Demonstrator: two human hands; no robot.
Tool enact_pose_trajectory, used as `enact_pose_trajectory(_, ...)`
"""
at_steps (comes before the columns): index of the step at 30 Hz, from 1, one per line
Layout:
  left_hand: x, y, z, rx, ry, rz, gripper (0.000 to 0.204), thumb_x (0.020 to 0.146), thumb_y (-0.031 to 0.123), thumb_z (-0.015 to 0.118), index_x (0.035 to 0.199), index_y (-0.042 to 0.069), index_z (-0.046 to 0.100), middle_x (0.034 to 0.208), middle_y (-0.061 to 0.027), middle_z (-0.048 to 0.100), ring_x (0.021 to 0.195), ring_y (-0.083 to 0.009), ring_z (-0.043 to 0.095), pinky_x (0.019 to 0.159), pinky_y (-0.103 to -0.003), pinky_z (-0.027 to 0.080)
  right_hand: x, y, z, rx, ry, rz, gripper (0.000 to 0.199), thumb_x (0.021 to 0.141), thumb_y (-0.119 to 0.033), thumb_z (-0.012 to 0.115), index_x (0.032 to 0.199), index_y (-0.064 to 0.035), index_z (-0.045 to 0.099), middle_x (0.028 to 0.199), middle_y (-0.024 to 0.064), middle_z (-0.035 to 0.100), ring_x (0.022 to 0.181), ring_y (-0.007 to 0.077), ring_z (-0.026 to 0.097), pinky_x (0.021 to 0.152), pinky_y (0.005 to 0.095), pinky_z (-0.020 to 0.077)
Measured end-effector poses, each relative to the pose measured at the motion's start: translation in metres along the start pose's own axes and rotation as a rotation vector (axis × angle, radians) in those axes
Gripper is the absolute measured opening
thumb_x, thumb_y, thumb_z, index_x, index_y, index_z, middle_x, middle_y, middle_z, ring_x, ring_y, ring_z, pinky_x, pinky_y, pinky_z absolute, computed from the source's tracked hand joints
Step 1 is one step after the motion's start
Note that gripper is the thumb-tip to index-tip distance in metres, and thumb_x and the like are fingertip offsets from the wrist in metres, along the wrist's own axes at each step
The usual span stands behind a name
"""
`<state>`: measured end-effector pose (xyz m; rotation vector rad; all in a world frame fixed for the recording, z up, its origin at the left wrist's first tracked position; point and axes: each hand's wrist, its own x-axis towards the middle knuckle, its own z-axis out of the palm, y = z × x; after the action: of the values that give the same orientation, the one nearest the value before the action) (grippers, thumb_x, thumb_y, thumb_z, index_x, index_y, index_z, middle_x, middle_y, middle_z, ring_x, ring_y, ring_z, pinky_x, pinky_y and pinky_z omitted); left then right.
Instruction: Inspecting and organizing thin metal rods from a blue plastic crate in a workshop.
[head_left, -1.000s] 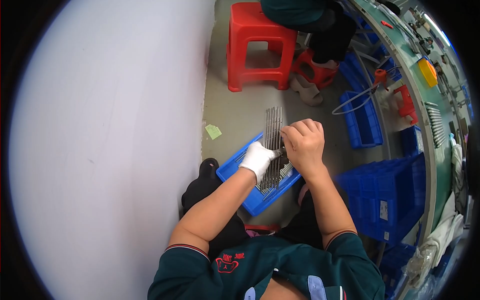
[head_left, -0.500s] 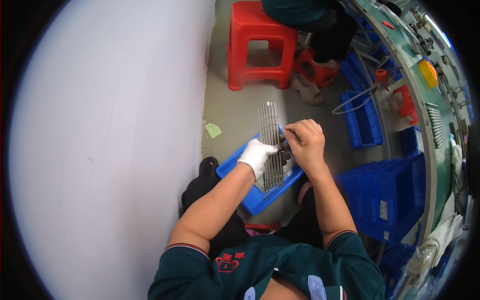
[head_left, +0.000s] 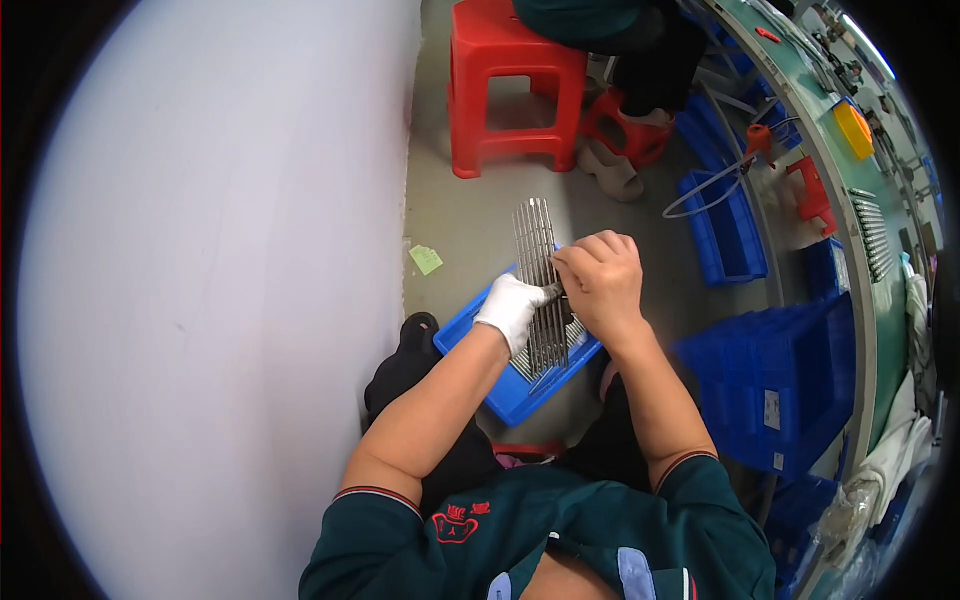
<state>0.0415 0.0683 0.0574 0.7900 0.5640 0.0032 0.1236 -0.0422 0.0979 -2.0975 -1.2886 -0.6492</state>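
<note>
My left hand (head_left: 512, 308), in a white glove with dark fingertips, is closed round a bundle of thin metal rods (head_left: 541, 335). The rods lie side by side like a comb, tilted slightly, their upper ends fanned out above the glove. My bare right hand (head_left: 604, 280) is pinched at the right edge of the bundle, just above the gloved fingertips. Whatever sits between its thumb and fingers is hidden. Beneath both hands a blue plastic bin (head_left: 522, 408) stands between my feet, with more metal rods partly showing inside.
A white wall (head_left: 230, 300) runs along my left. Ahead, a person sits on a red stool (head_left: 515, 60). On the right are a green-topped workbench (head_left: 858, 180), stacked blue crates (head_left: 740, 390) and an open blue bin (head_left: 722, 235). A green paper scrap (head_left: 426, 260) lies on the floor.
My right hand has shifted a little left and up, closer against the rods, and its fingers have curled in more. The left hand keeps hold of the bundle.
</note>
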Motion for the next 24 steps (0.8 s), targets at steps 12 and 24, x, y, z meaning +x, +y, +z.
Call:
enact_pose_trajectory(12, 0.02, 0.011, -0.013, -0.497, -0.073, -0.114, 0.032, 0.095, 0.031, 0.051, 0.104, 0.001, 0.058, 0.094, -0.0136, 0.064, 0.085, -0.0256, 0.063, 0.078, -0.04, 0.051, -0.008, 0.002, 0.0, 0.338, -0.08, 0.345, 0.006, 0.07, -0.005, 0.071, 0.075, -0.004, 0.067, 0.069, 0.0075, 0.061, 0.068, 0.0259, 0.057, 0.065, 0.0348, 0.0456)
enact_pose_trajectory(24, 0.025, 0.001, -0.022, -0.408, 0.06, -0.048, 0.018, 0.089, 0.014, 0.057, 0.098, -0.001, 0.064, 0.091, -0.01, 0.065, 0.083, -0.0209, 0.062, 0.077, -0.033, 0.05, -0.003, -0.008, 0.008, 0.16, -0.077, 0.118, 0.008, 0.067, -0.006, 0.07, 0.074, -0.0055, 0.066, 0.07, 0.0051, 0.06, 0.069, 0.0241, 0.056, 0.066, 0.0352, 0.0432)
